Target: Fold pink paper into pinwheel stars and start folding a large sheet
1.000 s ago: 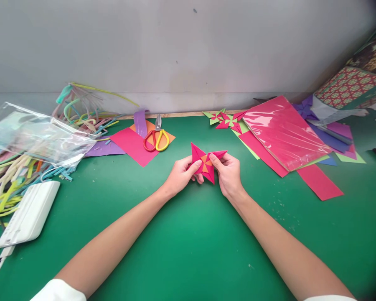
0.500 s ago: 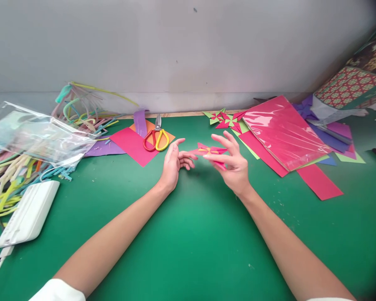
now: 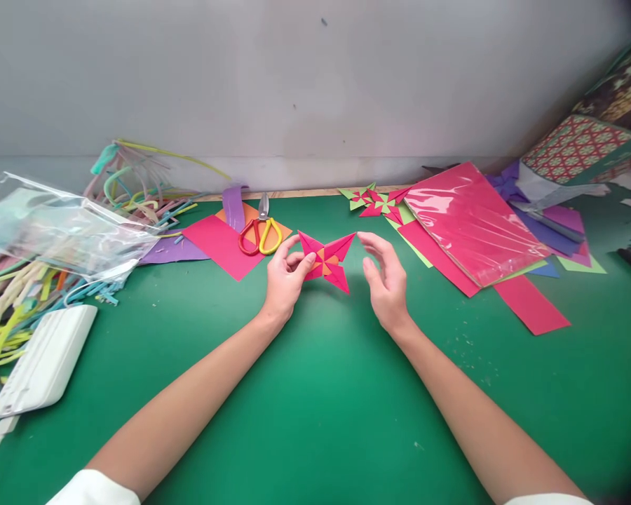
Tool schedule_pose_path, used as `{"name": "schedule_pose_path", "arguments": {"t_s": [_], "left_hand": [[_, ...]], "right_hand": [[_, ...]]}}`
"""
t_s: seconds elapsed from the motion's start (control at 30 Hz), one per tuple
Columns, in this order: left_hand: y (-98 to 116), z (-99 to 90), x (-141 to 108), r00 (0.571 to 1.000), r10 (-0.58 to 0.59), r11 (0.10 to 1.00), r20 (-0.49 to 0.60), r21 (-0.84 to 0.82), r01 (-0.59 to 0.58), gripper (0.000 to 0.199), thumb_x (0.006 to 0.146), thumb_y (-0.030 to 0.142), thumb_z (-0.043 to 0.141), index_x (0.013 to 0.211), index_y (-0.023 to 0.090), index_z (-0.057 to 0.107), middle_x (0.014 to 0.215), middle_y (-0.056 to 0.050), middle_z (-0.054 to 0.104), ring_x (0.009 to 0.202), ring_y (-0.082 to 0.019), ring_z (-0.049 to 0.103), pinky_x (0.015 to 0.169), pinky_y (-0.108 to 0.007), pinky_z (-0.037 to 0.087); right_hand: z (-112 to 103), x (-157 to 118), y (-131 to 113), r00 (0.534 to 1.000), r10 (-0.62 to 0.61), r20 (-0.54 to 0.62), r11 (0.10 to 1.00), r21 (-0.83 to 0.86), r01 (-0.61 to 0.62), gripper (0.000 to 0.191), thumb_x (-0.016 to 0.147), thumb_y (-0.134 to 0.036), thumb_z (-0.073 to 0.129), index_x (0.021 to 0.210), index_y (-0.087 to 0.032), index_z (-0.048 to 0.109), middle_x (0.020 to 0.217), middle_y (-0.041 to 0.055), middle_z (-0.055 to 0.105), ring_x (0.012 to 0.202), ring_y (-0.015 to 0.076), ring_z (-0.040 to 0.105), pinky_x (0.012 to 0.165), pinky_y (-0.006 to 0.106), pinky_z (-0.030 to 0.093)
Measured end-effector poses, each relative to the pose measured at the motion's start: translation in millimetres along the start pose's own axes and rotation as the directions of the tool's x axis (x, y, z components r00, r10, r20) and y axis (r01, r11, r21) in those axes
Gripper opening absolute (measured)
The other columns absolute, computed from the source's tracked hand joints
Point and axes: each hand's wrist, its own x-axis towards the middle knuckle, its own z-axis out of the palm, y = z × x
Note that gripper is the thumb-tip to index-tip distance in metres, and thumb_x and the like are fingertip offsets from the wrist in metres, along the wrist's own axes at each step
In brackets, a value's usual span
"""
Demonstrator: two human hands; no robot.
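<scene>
A folded paper star [image 3: 327, 261], pink-red with an orange pinwheel centre, is held up over the green table by my left hand [image 3: 285, 280]. The left thumb lies on its front and the fingers are behind, partly hidden. My right hand [image 3: 386, 284] is open at the star's right, fingers curved and apart. Its index fingertip is at or very near the upper right point; I cannot tell whether it touches. Behind the hands lie scissors [image 3: 263, 228] with one red and one yellow handle, on pink paper [image 3: 226, 245] and orange paper [image 3: 281, 233].
More folded stars [image 3: 383, 203] in pink and green lie at the back. Wrapped red paper [image 3: 478, 224] rests on coloured sheets at right. Pipe cleaners [image 3: 26, 301], a clear plastic bag [image 3: 73, 224] and a white power strip [image 3: 45, 361] occupy the left. A grey wall [image 3: 294, 84] stands behind.
The star has turned from nearly edge-on to facing me and shifted slightly left. My left hand has closed on it, while my right hand has let go or loosened.
</scene>
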Motion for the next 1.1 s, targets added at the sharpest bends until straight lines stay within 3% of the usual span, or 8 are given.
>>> {"name": "schedule_pose_path", "arguments": {"t_s": [0.1,0.2,0.37,0.7,0.8,0.9,1.0,1.1], "left_hand": [[0,2.0,-2,0.998,0.020,1.000,0.058,0.003,-0.020,0.045,0.084,0.045,0.082,0.115,0.018,0.064,0.094,-0.004,0.075,0.087,-0.017,0.072,0.082,-0.028,0.059],[2,4.6,-6,0.986,0.049,0.997,0.159,0.050,-0.058,0.034,0.088,0.044,0.078,0.105,0.018,0.065,0.100,-0.006,0.074,0.092,-0.018,0.072,0.084,-0.030,0.059],[7,5.3,-7,0.979,0.072,0.990,0.193,0.105,-0.094,0.030,0.092,0.045,0.073,0.105,0.018,0.066,0.103,-0.006,0.073,0.094,-0.018,0.070,0.087,-0.030,0.057],[3,2.3,-6,0.985,0.144,0.976,0.092,0.153,-0.157,0.023,0.093,0.040,0.073,0.091,0.018,0.064,0.085,0.000,0.065,0.079,-0.013,0.063,0.074,-0.024,0.053],[2,1.8,-3,0.983,0.177,0.977,0.057,0.107,-0.183,0.023,0.097,0.040,0.068,0.109,0.021,0.065,0.105,-0.004,0.068,0.096,-0.016,0.067,0.084,-0.026,0.055],[-2,-0.4,1,0.986,0.168,0.984,-0.013,0.061,-0.167,0.030,0.100,0.041,0.063,0.124,0.024,0.060,0.120,-0.006,0.065,0.102,-0.016,0.066,0.082,-0.027,0.056],[-5,-1.9,3,0.991,0.133,0.989,-0.003,0.064,-0.133,0.028,0.100,0.042,0.062,0.121,0.024,0.062,0.121,-0.007,0.064,0.100,-0.016,0.065,0.077,-0.025,0.056],[-4,-1.1,1,0.989,0.145,0.984,0.028,0.095,-0.147,0.026,0.100,0.041,0.062,0.118,0.023,0.064,0.122,-0.007,0.063,0.101,-0.016,0.064,0.079,-0.026,0.056]], "right_hand": [[7,0,7,0.960,0.264,0.098,0.925,0.258,-0.280,0.042,0.095,-0.047,0.070,0.134,-0.031,0.068,0.127,0.0071,0.075,0.113,0.0279,0.072,0.100,0.045,0.057],[10,-1,17,0.895,0.348,0.279,0.868,0.265,-0.420,0.036,0.084,-0.050,0.081,0.109,-0.025,0.080,0.106,0.0068,0.082,0.097,0.0287,0.076,0.089,0.043,0.060],[8,-1,25,0.887,0.327,0.325,0.883,0.231,-0.410,0.029,0.086,-0.047,0.080,0.104,-0.024,0.082,0.104,0.0058,0.083,0.095,0.0271,0.077,0.088,0.042,0.061],[4,4,26,0.870,0.285,0.402,0.929,0.110,-0.354,0.036,0.086,-0.044,0.079,0.114,-0.021,0.078,0.106,0.0067,0.080,0.090,0.0243,0.074,0.079,0.037,0.060],[2,7,26,0.869,0.340,0.360,0.895,0.160,-0.416,0.031,0.087,-0.044,0.078,0.107,-0.020,0.077,0.093,0.0048,0.079,0.078,0.0208,0.071,0.068,0.032,0.058],[-3,17,26,0.887,0.424,0.184,0.869,0.192,-0.456,0.030,0.083,-0.047,0.080,0.090,-0.019,0.074,0.073,0.0008,0.071,0.056,0.0139,0.058,0.047,0.025,0.045],[-10,41,34,0.892,0.452,-0.011,0.874,0.206,-0.440,0.032,0.082,-0.048,0.080,0.077,-0.019,0.065,0.058,-0.0036,0.058,0.046,0.0099,0.048,0.041,0.022,0.038],[-20,74,54,0.900,0.435,-0.016,0.892,0.143,-0.429,0.029,0.082,-0.045,0.077,0.085,-0.019,0.064,0.061,-0.0032,0.060,0.047,0.0094,0.050,0.039,0.020,0.038]]}}
